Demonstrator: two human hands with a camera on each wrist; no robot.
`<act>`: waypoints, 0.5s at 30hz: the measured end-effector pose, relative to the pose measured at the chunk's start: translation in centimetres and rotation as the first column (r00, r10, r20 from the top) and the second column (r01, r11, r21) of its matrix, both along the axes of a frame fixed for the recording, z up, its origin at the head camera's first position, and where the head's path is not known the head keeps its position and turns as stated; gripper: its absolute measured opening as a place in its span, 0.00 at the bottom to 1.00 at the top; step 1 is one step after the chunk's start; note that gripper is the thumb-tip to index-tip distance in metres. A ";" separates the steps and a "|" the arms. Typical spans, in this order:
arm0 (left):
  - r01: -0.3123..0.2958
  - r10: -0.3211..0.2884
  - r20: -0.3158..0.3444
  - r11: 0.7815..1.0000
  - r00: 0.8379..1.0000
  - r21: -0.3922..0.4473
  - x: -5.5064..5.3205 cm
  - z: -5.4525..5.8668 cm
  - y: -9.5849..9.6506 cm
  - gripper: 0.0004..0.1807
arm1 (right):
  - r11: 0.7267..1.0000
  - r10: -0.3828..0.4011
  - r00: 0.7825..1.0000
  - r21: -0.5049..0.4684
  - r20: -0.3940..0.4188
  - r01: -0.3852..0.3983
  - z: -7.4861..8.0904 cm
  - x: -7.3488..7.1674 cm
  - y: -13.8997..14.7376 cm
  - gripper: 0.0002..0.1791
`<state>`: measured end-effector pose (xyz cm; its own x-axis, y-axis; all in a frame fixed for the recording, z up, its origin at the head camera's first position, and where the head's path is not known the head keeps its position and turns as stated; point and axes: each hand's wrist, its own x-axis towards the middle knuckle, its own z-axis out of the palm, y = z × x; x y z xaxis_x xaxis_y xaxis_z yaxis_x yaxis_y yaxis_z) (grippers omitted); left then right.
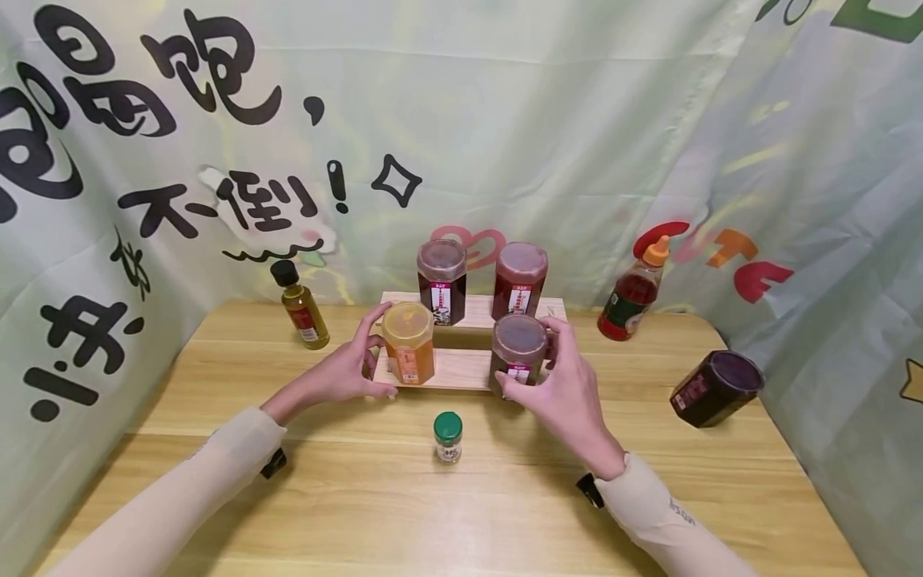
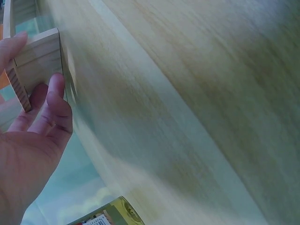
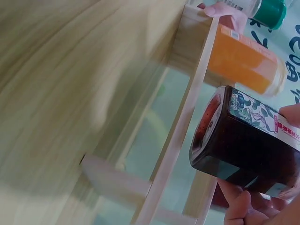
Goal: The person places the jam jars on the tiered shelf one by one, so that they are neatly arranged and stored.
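A two-step wooden rack (image 1: 461, 369) stands on the table. Round its left end my left hand (image 1: 356, 365) curls, fingers and thumb against the wood in the left wrist view. Close beside that hand, an orange-filled jar (image 1: 409, 353) sits on the lower step. My right hand (image 1: 566, 393) grips a dark jar (image 3: 253, 140) between thumb and fingers, at the right end of the lower step. The jar's base is close over the plank in the right wrist view. Another dark jar (image 1: 442, 280) and a red jar (image 1: 519, 284) stand on the upper step.
A small green-capped shaker (image 1: 449, 437) stands in front of the rack. To the left is an oil bottle (image 1: 301, 308); to the right are a red sauce bottle (image 1: 630, 296) and a dark jar (image 1: 714, 389). A printed curtain (image 1: 562, 144) hangs behind the table.
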<state>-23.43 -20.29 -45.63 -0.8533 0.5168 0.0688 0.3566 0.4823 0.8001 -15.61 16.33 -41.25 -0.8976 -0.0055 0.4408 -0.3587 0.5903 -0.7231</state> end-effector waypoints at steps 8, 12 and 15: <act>0.010 -0.011 0.018 1.000 1.000 0.020 1.7 2.7 0.7 0.75 | 0.999 0.050 0.999 -0.021 0.018 -0.050 0.1 -0.6 -2.6 0.54; 0.017 -0.017 0.012 1.000 1.000 0.020 2.0 3.4 0.8 0.74 | 0.999 0.051 0.998 -0.019 0.028 -0.051 -0.3 -0.8 -3.5 0.54; 0.021 -0.021 0.014 1.000 1.000 0.021 2.1 3.7 0.9 0.74 | 0.998 0.054 0.998 -0.026 0.037 -0.053 -0.6 -0.9 -4.0 0.54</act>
